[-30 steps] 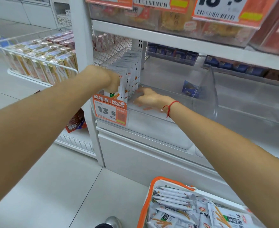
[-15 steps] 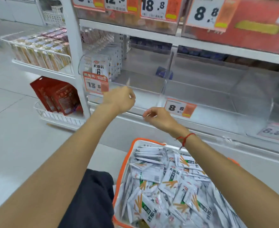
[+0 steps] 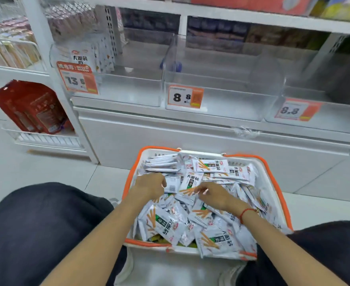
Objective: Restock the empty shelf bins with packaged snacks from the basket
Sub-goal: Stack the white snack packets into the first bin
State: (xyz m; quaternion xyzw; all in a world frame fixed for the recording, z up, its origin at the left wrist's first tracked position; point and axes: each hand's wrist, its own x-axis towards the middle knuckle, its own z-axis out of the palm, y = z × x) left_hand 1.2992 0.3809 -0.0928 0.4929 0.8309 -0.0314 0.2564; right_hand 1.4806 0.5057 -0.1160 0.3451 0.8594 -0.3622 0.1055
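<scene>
A white basket with an orange rim (image 3: 274, 179) sits on the floor between my knees, heaped with white snack packets (image 3: 163, 223) printed with orange sticks. My left hand (image 3: 149, 187) is down in the pile, its fingers curled round a packet with a barcode (image 3: 171, 185). My right hand (image 3: 214, 196) rests beside it, fingertips touching a face-up packet (image 3: 190, 183). On the shelf above, the clear left bin (image 3: 128, 93) holds a row of upright packets (image 3: 83, 57) at its left side. The middle bin (image 3: 221, 101) and the right bin (image 3: 335, 120) hold nothing.
Orange price tags hang on the bin fronts, 13 (image 3: 77, 80), 8.8 (image 3: 185, 97) and 8.8 (image 3: 296, 109). Red bags (image 3: 34, 108) stand in a low rack at the left. A white upright post (image 3: 52, 65) separates that rack from the bins.
Both hands have come down from the left shelf bin into the basket. My view has dropped from the shelf to the basket.
</scene>
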